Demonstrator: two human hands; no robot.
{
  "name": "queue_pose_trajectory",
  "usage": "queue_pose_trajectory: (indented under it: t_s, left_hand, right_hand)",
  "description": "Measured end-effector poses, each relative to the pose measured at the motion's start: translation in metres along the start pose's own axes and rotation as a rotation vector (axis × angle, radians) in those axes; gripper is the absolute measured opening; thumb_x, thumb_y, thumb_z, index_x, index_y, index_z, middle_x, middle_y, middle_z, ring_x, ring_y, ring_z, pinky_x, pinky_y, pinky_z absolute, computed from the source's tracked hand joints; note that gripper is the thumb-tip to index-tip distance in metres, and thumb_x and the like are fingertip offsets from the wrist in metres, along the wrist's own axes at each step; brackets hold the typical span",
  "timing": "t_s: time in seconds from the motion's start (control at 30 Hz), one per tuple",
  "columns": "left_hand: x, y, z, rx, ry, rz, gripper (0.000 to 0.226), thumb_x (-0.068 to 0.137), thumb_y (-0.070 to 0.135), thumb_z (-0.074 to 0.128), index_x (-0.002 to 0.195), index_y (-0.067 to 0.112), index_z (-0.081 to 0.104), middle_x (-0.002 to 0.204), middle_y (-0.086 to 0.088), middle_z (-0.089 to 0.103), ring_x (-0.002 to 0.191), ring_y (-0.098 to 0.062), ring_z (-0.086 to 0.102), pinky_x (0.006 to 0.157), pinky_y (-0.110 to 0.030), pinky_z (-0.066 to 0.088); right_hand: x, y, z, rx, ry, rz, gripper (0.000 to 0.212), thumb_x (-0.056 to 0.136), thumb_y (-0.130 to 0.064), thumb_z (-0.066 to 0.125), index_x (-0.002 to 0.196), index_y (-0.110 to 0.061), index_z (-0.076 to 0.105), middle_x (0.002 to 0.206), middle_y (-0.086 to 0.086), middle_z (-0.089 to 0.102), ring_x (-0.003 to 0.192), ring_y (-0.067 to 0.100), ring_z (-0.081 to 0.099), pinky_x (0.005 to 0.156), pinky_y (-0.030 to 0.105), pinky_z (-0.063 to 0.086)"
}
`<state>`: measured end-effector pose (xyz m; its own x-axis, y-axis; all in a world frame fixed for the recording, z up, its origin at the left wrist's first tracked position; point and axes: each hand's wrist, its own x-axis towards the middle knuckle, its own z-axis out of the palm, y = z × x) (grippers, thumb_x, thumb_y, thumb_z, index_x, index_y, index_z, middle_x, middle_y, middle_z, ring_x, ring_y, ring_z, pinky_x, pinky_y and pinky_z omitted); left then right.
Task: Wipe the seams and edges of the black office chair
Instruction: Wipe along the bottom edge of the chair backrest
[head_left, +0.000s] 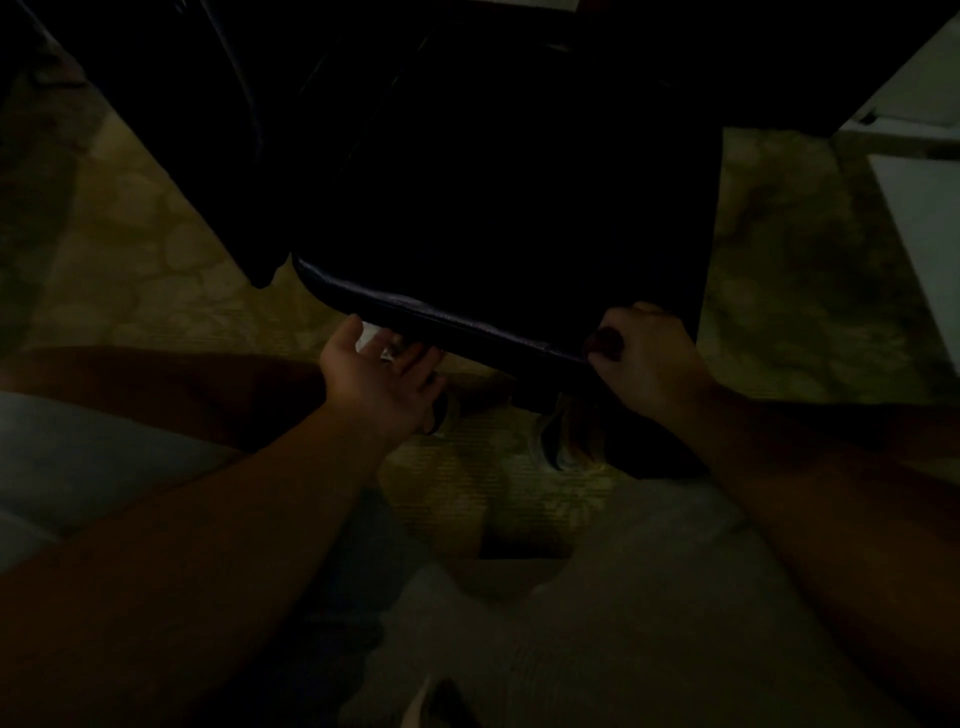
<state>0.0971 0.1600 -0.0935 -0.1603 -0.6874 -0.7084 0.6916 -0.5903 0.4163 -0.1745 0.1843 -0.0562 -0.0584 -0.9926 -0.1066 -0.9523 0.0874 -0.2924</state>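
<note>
A patterned yellowish carpet (156, 249) is seen across the floor, dimly lit. The black office chair (519, 208) is placed on it in the upper middle of the view, with its seat turned toward the person and its front edge (441, 325) running from upper left to lower right, faintly lit along the seam. Pale trousers (649, 597) are seen in the lower part of the view, on either side of a strip of carpet.

The left hand (376, 371) is held just below the left part of the seat's front edge, palm up and fingers loosely extended toward the edge. Something small and pale (371, 335) is glimpsed between the fingers and the seat, but whether it is held cannot be told in the darkness.

The right hand (644, 353) is closed into a fist at the right corner of the seat's front edge, touching it. What is gripped inside the fist cannot be made out.
</note>
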Motion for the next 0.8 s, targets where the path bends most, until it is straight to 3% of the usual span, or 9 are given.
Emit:
queue_pose_trajectory:
  t_s: [0.1, 0.2, 0.33, 0.47, 0.6, 0.7, 0.8]
  left_hand:
    - [-0.001, -0.001, 0.001, -0.007, -0.021, -0.011, 0.06, 0.103, 0.055, 0.04, 0.153, 0.021, 0.039, 0.148, -0.019, 0.048, 0.129, -0.037, 0.055, 0.118, -0.056, 0.03]
    - [-0.002, 0.001, 0.002, -0.012, -0.016, -0.011, 0.061, 0.102, 0.056, 0.038, 0.152, 0.021, 0.039, 0.147, -0.018, 0.05, 0.128, -0.036, 0.056, 0.117, -0.055, 0.03]
    - [0.001, 0.002, 0.002, -0.024, -0.011, -0.022, 0.061, 0.101, 0.056, 0.04, 0.149, 0.019, 0.043, 0.146, -0.019, 0.051, 0.131, -0.037, 0.055, 0.118, -0.056, 0.029]
    - [0.001, 0.003, 0.0, -0.029, -0.03, -0.031, 0.062, 0.101, 0.058, 0.04, 0.149, 0.019, 0.043, 0.146, -0.019, 0.051, 0.132, -0.038, 0.053, 0.118, -0.057, 0.028]
    - [0.0, 0.002, 0.001, -0.031, -0.029, -0.035, 0.061, 0.101, 0.058, 0.039, 0.148, 0.019, 0.044, 0.144, -0.019, 0.053, 0.13, -0.037, 0.055, 0.119, -0.056, 0.028]
    - [-0.001, 0.003, 0.002, -0.035, -0.029, -0.035, 0.062, 0.101, 0.057, 0.039, 0.149, 0.018, 0.043, 0.145, -0.019, 0.052, 0.131, -0.037, 0.054, 0.118, -0.056, 0.028]
    - [0.0, 0.002, 0.001, -0.028, -0.036, -0.032, 0.062, 0.101, 0.057, 0.039, 0.15, 0.019, 0.042, 0.147, -0.018, 0.05, 0.132, -0.037, 0.053, 0.117, -0.055, 0.03]
  right_hand:
    - [-0.001, 0.0, 0.0, -0.031, -0.066, -0.057, 0.018, 0.087, -0.025, 0.07, 0.097, -0.01, 0.065, 0.099, 0.005, 0.053, 0.091, 0.024, 0.057, 0.069, 0.025, 0.034]
    - [0.005, 0.0, -0.002, -0.042, 0.02, -0.006, 0.02, 0.087, -0.025, 0.07, 0.098, -0.009, 0.065, 0.103, 0.01, 0.056, 0.091, 0.027, 0.058, 0.069, 0.026, 0.037]
    - [0.006, -0.004, 0.001, -0.051, -0.12, -0.112, 0.02, 0.085, -0.025, 0.072, 0.099, -0.013, 0.066, 0.097, 0.0, 0.05, 0.091, 0.023, 0.058, 0.07, 0.025, 0.037]
    - [0.008, -0.002, 0.001, -0.05, 0.003, -0.016, 0.018, 0.086, -0.026, 0.069, 0.094, -0.012, 0.063, 0.094, 0.0, 0.045, 0.088, 0.025, 0.057, 0.068, 0.026, 0.035]
    - [0.008, -0.007, 0.005, -0.058, -0.11, -0.106, 0.018, 0.085, -0.026, 0.071, 0.095, -0.013, 0.064, 0.093, -0.003, 0.045, 0.086, 0.02, 0.056, 0.068, 0.025, 0.034]
    - [0.009, -0.003, 0.003, -0.028, 0.023, -0.014, 0.017, 0.087, -0.025, 0.069, 0.095, -0.011, 0.064, 0.094, 0.001, 0.048, 0.083, 0.017, 0.052, 0.068, 0.025, 0.033]
    - [0.009, -0.004, 0.004, -0.034, -0.043, -0.049, 0.018, 0.086, -0.025, 0.07, 0.095, -0.011, 0.064, 0.093, 0.001, 0.049, 0.086, 0.021, 0.055, 0.067, 0.025, 0.034]
